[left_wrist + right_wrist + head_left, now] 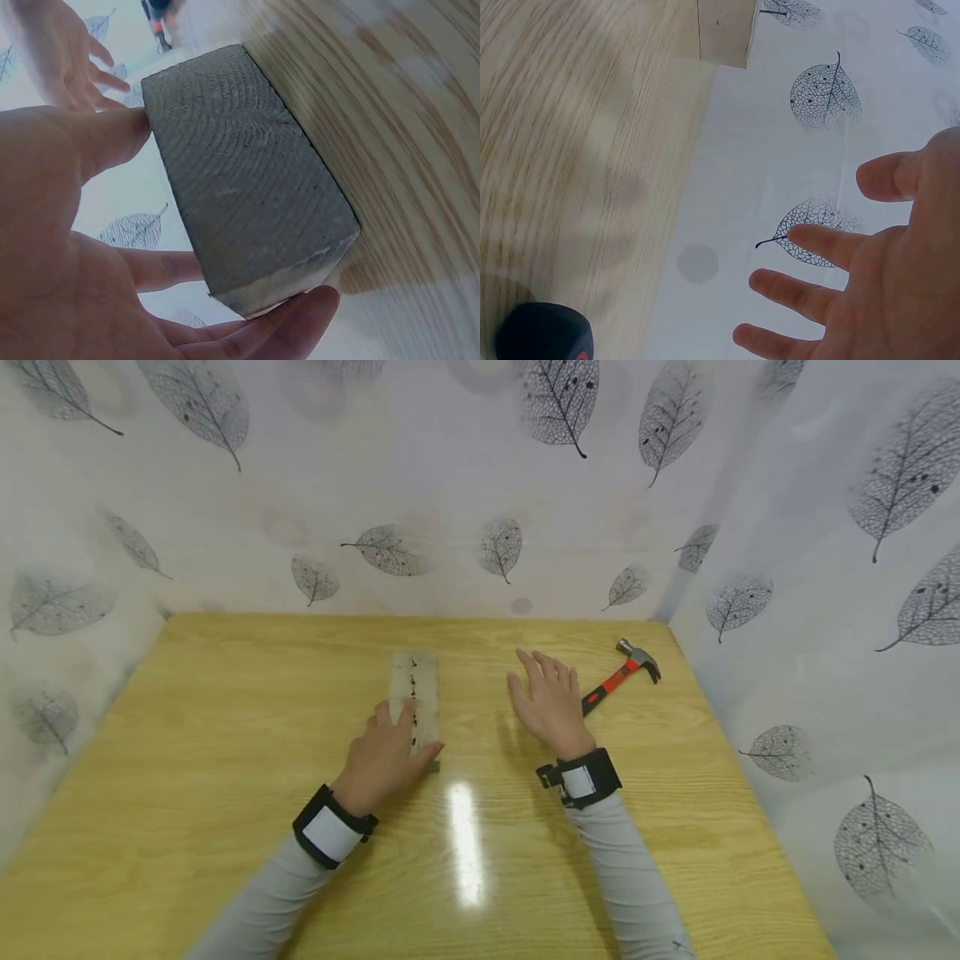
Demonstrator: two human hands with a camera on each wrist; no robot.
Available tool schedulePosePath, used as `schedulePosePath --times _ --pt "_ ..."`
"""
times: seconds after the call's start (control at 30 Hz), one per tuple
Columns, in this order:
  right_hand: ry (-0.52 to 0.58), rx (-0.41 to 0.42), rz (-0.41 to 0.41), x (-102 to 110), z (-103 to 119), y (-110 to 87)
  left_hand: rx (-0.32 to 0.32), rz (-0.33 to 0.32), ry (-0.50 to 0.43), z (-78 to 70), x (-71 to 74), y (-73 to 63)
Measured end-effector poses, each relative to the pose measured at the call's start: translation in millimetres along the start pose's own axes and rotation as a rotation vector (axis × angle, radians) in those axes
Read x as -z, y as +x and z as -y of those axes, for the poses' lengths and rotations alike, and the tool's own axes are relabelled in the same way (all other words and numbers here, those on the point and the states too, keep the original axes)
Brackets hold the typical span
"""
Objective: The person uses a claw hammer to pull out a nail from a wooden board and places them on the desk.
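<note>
A pale wooden block [425, 681] lies lengthwise on the table, with a row of several small dark nails [412, 681] along its top. My left hand [382, 758] grips the block near its closer end, thumb on the right side and fingers over the top and left. In the left wrist view, the end grain of the wooden block [247, 172] faces the camera, between thumb and fingers. To the right, my right hand [551, 702] hovers with fingers spread and holds nothing. Beside it lies a claw hammer [621, 675], its handle end partly hidden by that hand.
The light wood-grain table [247, 710] reaches back to a white curtain [435, 485] printed with grey leaves, which also hangs along the left and right sides. Light glares off the tabletop near the middle.
</note>
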State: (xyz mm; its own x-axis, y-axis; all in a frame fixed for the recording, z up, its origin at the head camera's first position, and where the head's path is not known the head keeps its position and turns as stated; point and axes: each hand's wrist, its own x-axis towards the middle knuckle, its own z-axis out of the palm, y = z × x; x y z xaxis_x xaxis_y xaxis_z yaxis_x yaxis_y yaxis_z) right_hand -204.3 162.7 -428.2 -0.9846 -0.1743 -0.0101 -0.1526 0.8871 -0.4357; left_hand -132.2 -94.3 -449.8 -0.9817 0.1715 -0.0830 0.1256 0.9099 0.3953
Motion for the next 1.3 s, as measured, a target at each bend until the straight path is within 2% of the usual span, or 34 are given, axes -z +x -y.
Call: schedulePosePath --times 0.33,0.67,0.8,1.1,1.3 --pt "-0.002 -0.012 -0.001 1 3 1.5 -0.034 0.044 -0.005 -16.2 -8.4 1.8" --pt "0.005 -0.017 -0.012 0 3 0.8 -0.085 0.098 -0.177 -31.6 -8.5 -10.7" --pt "0.007 -0.018 -0.009 -1 3 1.1 -0.093 0.11 -0.183 -35.1 -8.6 -12.4" --pt "0.012 -0.02 0.004 -2 1 -0.1 -0.129 0.053 -0.16 -36.8 -12.5 -13.8" --pt "0.012 -0.023 0.022 3 -10 2.6 -0.112 0.021 -0.169 -36.0 -15.3 -13.8"
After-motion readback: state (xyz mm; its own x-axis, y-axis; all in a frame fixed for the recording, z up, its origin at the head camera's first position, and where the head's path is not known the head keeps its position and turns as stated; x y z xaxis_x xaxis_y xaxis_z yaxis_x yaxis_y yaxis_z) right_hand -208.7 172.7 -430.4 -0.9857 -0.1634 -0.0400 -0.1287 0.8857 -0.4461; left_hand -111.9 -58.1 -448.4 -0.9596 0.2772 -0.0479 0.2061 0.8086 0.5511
